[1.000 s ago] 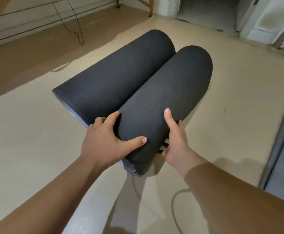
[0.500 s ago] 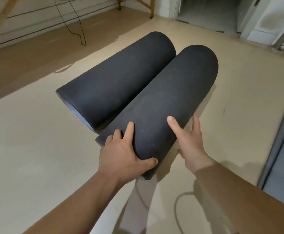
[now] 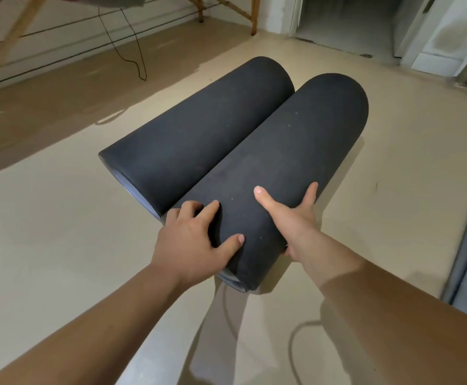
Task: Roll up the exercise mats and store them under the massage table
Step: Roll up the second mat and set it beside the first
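The floor (image 3: 60,232) appeared to bear both rolled mats, touching side by side, well apart from the massage table (image 3: 8,44) at upper left; storage was judged outstanding. The left mat (image 3: 199,140) lay untouched. The right mat (image 3: 290,151) was clasped at its near end. The left hand (image 3: 190,240) gripped with its fingers in the seam and the right hand (image 3: 296,218) wrapped the outer flank, probably to keep the roll tight.

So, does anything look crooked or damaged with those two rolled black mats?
Nothing looks damaged. The rolled black foam mats are merely staggered: the right-side mat, gripped by left hand and right hand, reaches nearer the person than the left-side mat.
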The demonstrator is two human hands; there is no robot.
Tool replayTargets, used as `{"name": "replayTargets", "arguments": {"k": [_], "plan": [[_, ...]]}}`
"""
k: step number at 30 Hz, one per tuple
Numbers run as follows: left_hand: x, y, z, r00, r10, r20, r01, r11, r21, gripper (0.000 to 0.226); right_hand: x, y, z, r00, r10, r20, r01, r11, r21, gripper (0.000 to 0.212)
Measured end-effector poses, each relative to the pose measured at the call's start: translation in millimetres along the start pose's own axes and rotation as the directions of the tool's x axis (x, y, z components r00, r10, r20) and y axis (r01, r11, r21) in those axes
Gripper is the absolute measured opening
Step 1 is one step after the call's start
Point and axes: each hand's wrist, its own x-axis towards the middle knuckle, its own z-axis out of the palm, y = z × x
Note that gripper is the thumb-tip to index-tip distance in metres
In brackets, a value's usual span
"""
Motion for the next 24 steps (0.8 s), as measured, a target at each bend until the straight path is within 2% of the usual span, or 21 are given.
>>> {"name": "replayTargets", "arguments": {"k": [3,7,10,14,16,18,21,23,24], "plan": [[6,-2,-9,0.997,0.040,-0.071,-0.035,0.997,0.066,0.086,1,-9,2,0.996,-0.043,-0.082,0.027,0.982,-0.187,0.128],[5,11,-17,0.954,0.180,-0.239,-0.186,0.983,-0.004,0.060,-4,-3,-9,0.943,-0.310,-0.119,0.243,0.889,-0.387,0.097],[1,27,-16,0.919,0.299,-0.256,-0.307,0.952,0.007,0.051,-7,12,-21,0.894,-0.443,-0.068,0.378,0.826,-0.417,0.071],[-13,52,-7,0.848,0.437,-0.299,-0.459,0.888,-0.006,0.033,-12,14,-41,0.879,-0.477,-0.023,0.434,0.817,-0.380,0.044],[-27,70,7,0.812,0.497,-0.306,-0.537,0.842,-0.058,0.023,-17,14,-60,0.886,-0.463,0.032,0.433,0.801,-0.412,0.034],[-42,92,28,0.825,0.519,-0.224,-0.553,0.823,-0.132,0.022,-26,20,-88,0.916,-0.381,0.127,0.391,0.772,-0.502,0.027],[-59,132,63,0.844,0.534,-0.047,-0.531,0.821,-0.212,0.024,-41,42,-147,0.961,-0.183,0.205,0.274,0.597,-0.754,0.018],[-70,163,88,0.820,0.569,0.068,-0.546,0.811,-0.210,0.027,-53,61,-193,0.974,-0.091,0.206,0.225,0.467,-0.855,0.020],[-78,179,101,0.806,0.579,0.124,-0.550,0.809,-0.209,0.030,-60,72,-217,0.979,-0.063,0.193,0.201,0.440,-0.875,0.022]]}}
